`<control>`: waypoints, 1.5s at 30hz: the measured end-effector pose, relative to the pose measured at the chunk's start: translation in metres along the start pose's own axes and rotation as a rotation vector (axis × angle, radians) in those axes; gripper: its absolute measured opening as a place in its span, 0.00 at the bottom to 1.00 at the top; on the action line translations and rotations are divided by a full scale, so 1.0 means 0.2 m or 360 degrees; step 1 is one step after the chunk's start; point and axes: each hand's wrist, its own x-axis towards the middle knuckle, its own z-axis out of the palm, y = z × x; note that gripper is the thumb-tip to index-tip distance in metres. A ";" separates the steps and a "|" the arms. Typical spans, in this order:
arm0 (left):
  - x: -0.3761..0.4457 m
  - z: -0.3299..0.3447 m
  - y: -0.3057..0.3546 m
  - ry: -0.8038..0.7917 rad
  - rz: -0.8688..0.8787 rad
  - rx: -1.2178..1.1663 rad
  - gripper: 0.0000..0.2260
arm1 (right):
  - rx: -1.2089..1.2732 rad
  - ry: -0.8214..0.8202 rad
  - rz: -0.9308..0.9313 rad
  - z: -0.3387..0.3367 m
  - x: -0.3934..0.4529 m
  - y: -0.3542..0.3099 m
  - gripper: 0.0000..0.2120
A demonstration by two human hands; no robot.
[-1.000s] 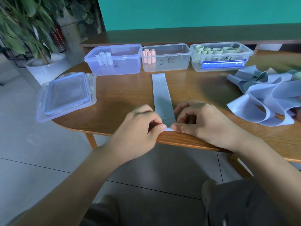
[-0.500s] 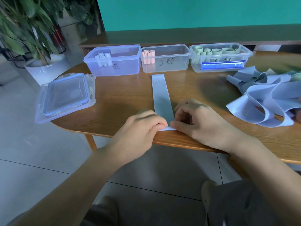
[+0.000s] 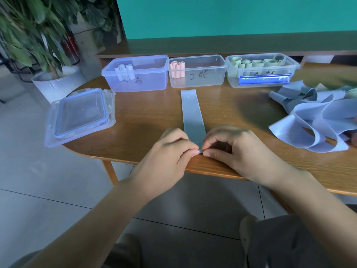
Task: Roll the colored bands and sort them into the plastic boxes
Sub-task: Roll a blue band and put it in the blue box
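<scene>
A pale blue band (image 3: 191, 113) marked "20" lies flat on the wooden table (image 3: 150, 117), running from the boxes toward me. My left hand (image 3: 170, 157) and my right hand (image 3: 233, 149) both pinch its near end, where a small tight roll shows between the fingertips. Three clear plastic boxes stand in a row at the back: the left box (image 3: 137, 74) holds white-blue rolls, the middle box (image 3: 197, 71) holds pink rolls, the right box (image 3: 262, 69) holds several green rolls.
A heap of loose blue bands (image 3: 316, 120) lies at the right of the table. A clear lid (image 3: 81, 115) hangs over the table's left edge. A potted plant (image 3: 38, 55) stands on the floor at the left. My knees are under the near edge.
My fingers have curled the band's near end over into a small roll. Both hands stay at the table's front edge.
</scene>
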 end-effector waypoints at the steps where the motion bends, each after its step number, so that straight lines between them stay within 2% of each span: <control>1: 0.00 0.00 0.00 0.0018 -0.0003 0.0004 0.10 | -0.0018 0.0005 0.0005 0.00 0.00 0.00 0.02; 4: 0.01 0.01 0.01 0.0072 -0.0009 -0.0002 0.10 | -0.0050 0.0013 0.0001 0.01 0.01 0.01 0.02; 9: 0.02 0.00 0.02 0.0053 -0.0047 0.0016 0.04 | -0.0091 0.0073 -0.0008 0.03 0.03 0.02 0.03; 15: 0.02 0.00 0.01 0.0022 -0.0139 0.0026 0.06 | -0.0210 0.0156 0.0043 0.05 0.05 0.02 0.04; 21: 0.04 0.00 0.00 0.0013 -0.0176 0.0045 0.07 | -0.0105 0.0143 0.0061 0.03 0.03 0.00 0.02; 29: 0.06 0.00 -0.01 0.0060 -0.0090 0.0187 0.13 | -0.0146 0.0160 0.0063 0.05 0.06 0.03 0.03; 36: 0.08 -0.01 -0.01 0.0008 -0.0067 0.0191 0.05 | -0.0198 0.0156 0.0067 0.06 0.10 0.06 0.05; 45: 0.10 0.00 -0.02 -0.0038 -0.0176 0.0116 0.08 | -0.0208 0.0271 0.0073 0.06 0.09 0.05 0.01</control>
